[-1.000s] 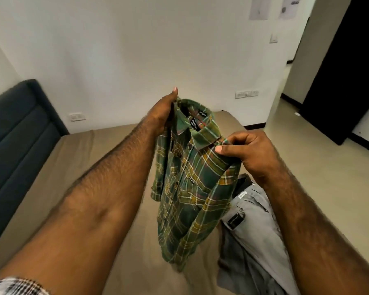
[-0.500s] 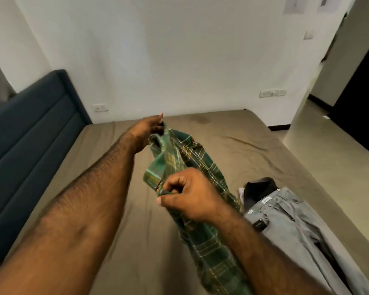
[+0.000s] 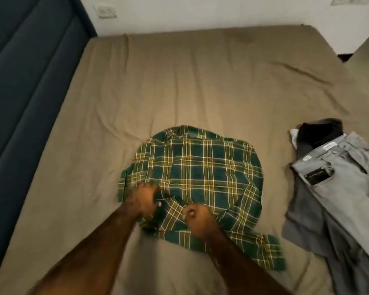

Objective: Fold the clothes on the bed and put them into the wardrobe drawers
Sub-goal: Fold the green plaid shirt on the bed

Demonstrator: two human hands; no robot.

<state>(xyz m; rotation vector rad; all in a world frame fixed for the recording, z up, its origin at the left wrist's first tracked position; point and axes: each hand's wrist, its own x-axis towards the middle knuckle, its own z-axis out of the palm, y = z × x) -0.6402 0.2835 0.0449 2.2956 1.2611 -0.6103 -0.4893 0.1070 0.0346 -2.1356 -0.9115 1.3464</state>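
Observation:
A green and yellow plaid shirt (image 3: 202, 175) lies spread back-up on the bed's brown sheet (image 3: 179, 81). My left hand (image 3: 142, 200) grips the shirt's near left edge with curled fingers. My right hand (image 3: 197, 218) pinches a bunch of the fabric at the shirt's near middle. One cuffed sleeve trails toward the lower right. Grey trousers (image 3: 345, 194) lie crumpled at the bed's right edge, with a dark garment (image 3: 320, 130) under their far end.
A dark blue padded headboard (image 3: 26, 86) runs along the left side. A white wall with a socket (image 3: 106, 11) stands behind the bed. Floor shows past the bed's far right corner (image 3: 366, 47).
The shirt has gone from hanging in the air between both hands to lying flat on the bed. Both hands came down with it, and my view has tilted downward.

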